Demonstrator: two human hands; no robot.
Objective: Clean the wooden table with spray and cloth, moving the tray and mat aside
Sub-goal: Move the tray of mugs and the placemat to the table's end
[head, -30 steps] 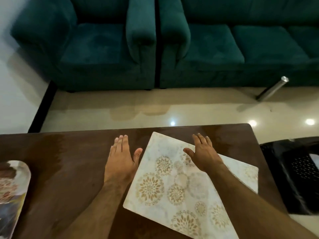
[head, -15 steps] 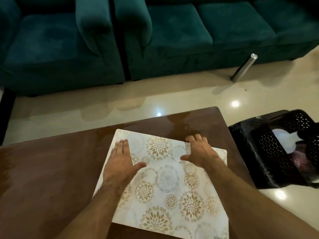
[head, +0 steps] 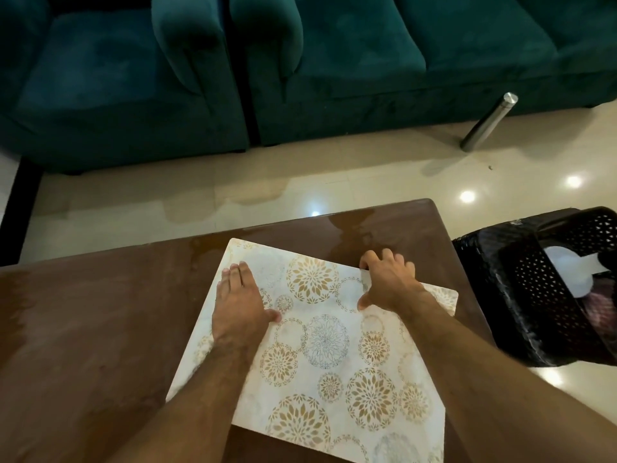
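Wooden table (head: 100, 329) carries the mat (head: 334, 355), skewed, long axis running near-left to far-right. Left hand (head: 238, 300) presses flat on its far-left part; right hand (head: 389, 280) grips its far edge, fingers curled over.

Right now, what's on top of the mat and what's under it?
On the mat: left hand lying flat, right hand with fingers curled over its far edge. Under it: the wooden table, visible around the mat. The tabletop beneath the mat is covered, so anything there can't be seen.
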